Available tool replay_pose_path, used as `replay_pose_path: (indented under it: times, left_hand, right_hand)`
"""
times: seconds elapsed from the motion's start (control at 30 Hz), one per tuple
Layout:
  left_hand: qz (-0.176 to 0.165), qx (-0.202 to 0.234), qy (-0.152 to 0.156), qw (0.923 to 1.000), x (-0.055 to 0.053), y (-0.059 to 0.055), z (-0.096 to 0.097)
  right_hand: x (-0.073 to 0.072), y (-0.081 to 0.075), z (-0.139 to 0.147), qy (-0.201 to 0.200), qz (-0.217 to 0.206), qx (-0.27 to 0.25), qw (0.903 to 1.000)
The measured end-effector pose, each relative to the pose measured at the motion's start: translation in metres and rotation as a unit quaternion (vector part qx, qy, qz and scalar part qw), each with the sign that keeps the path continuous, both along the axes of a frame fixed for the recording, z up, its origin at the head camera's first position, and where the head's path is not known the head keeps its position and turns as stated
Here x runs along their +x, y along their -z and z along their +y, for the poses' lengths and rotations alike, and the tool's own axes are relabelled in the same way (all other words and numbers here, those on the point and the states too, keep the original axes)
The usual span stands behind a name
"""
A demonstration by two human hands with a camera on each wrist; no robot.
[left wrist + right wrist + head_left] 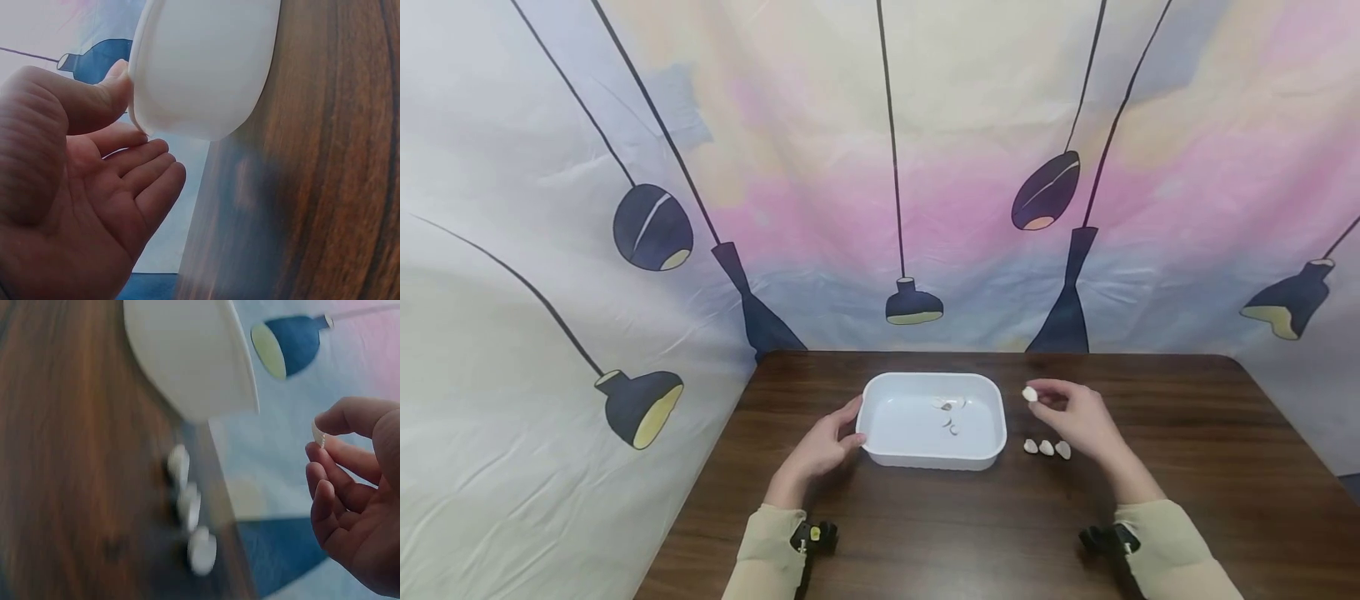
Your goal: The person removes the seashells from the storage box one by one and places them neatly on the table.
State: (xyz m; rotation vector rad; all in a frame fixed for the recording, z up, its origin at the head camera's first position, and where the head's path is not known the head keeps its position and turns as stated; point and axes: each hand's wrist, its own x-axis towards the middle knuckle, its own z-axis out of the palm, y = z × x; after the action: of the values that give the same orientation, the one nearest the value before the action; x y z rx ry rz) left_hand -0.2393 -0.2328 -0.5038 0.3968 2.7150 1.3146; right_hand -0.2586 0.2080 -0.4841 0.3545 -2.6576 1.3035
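Observation:
A shallow white plastic tray (898,429) stands on the table, with several small seashells (954,430) lying inside toward its right half. My left hand (817,450) holds the tray's left end, thumb at the rim and forefinger against it in the left wrist view, the other fingers loosely bent. To the right of the tray, my right hand (1084,419) pinches one small white shell (318,434) between thumb and forefinger, raised above the table. Three more white shells (1047,448) lie in a short row on the table, nearer to me than the right hand's fingertips.
The dark wood-grain table (940,533) ends at the back against a hanging cloth (820,208) printed with lamps. A black wrist camera (814,536) is strapped to the left sleeve, and another camera (1108,540) to the right.

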Motion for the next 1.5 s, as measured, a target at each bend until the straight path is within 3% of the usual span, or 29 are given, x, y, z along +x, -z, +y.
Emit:
replay_pose_path:
  times: [0.17, 0.43, 0.7, 1.5]
  left_hand:
    - [0.003, -0.002, 0.004, 1.0, -0.001, 0.0, 0.0]
    - [0.011, -0.004, 0.001, 0.9999, -0.001, -0.003, -0.004]
    - [0.02, -0.006, 0.012, 0.9997, -0.003, -0.003, -0.005]
    - [0.009, -0.005, 0.01, 0.9999, -0.002, 0.0, -0.001]
  right_hand:
    - [0.008, 0.012, 0.036, 0.008, -0.014, 0.031, 0.9994]
    - [0.015, 0.025, 0.071, -0.02, -0.087, 0.087, 0.9921]
    - [0.015, 0.027, 0.076, -0.049, -0.118, 0.096, 0.9871]
    - [0.019, 0.038, 0.078, -0.047, -0.129, 0.107, 0.9848]
